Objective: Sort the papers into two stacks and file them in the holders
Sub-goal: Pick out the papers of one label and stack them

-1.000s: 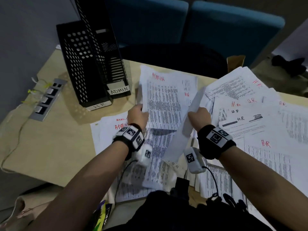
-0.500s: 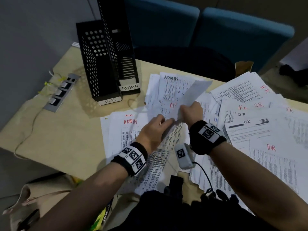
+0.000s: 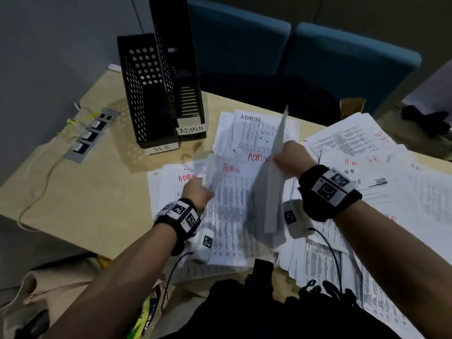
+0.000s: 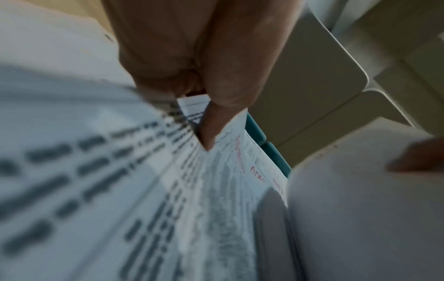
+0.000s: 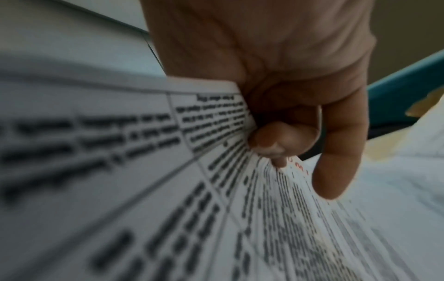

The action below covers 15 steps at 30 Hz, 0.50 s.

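Note:
Printed sheets marked ADMIN [image 3: 256,133] lie mid-table, and sheets marked HR [image 3: 362,152] spread to the right. Two black mesh holders stand at the back left, labelled HR [image 3: 144,94] and ADMIN [image 3: 182,77]. My left hand [image 3: 197,192] pinches the left edge of a blurred ADMIN sheet [image 3: 227,199] low over the left pile; the left wrist view shows thumb and finger of this left hand [image 4: 204,114] closed on that sheet [image 4: 120,190]. My right hand [image 3: 289,156] grips another sheet [image 3: 269,192] that stands almost on edge, and in the right wrist view this right hand [image 5: 288,144] has its fingers curled round that paper [image 5: 144,171].
A power socket strip [image 3: 90,135] with a trailing cable sits at the table's left. Two blue chair backs [image 3: 342,57] stand behind the table. A beige bag [image 3: 49,289] lies on the floor at the lower left. Bare tabletop [image 3: 85,204] shows left of the papers.
The hands, together on one sheet half a second ago, have parted. My left hand moved left and down with a sheet; my right hand tipped its sheet up onto its edge.

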Each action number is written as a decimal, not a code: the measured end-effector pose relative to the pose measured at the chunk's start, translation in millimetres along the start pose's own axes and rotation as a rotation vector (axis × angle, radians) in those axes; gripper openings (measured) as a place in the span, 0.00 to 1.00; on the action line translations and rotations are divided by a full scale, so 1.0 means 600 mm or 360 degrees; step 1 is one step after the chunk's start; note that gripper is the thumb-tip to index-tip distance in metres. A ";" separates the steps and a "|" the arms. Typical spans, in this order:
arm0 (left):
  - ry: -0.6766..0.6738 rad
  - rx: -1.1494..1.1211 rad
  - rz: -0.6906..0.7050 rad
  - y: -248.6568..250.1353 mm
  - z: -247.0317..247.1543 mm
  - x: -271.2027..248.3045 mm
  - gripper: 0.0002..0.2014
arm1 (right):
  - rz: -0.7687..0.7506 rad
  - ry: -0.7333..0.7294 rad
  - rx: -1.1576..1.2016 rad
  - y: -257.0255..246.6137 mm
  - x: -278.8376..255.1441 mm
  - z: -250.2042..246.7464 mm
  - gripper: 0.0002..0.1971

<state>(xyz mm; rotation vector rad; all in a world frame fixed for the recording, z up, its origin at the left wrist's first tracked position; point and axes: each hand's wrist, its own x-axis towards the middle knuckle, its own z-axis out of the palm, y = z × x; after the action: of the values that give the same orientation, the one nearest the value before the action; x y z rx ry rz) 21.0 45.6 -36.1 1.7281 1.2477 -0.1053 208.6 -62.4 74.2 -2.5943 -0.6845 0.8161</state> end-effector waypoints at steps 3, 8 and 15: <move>-0.0152 -0.0217 0.0044 0.034 0.018 0.004 0.08 | -0.0085 -0.0276 0.0004 -0.005 -0.005 0.063 0.12; -0.0210 -0.0466 -0.0003 0.039 0.010 -0.009 0.25 | -0.0237 -0.0793 0.0112 0.012 -0.012 0.161 0.33; -0.0263 -0.0547 -0.0071 0.022 0.047 -0.016 0.30 | 0.0374 -0.0028 -0.0005 0.089 0.044 0.142 0.30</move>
<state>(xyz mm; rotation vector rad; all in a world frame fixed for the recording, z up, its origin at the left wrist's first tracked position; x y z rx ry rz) 38.6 18.4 -37.1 1.3680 1.1107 -0.0546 194.6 -78.3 -27.7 -2.7079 -0.3895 0.9071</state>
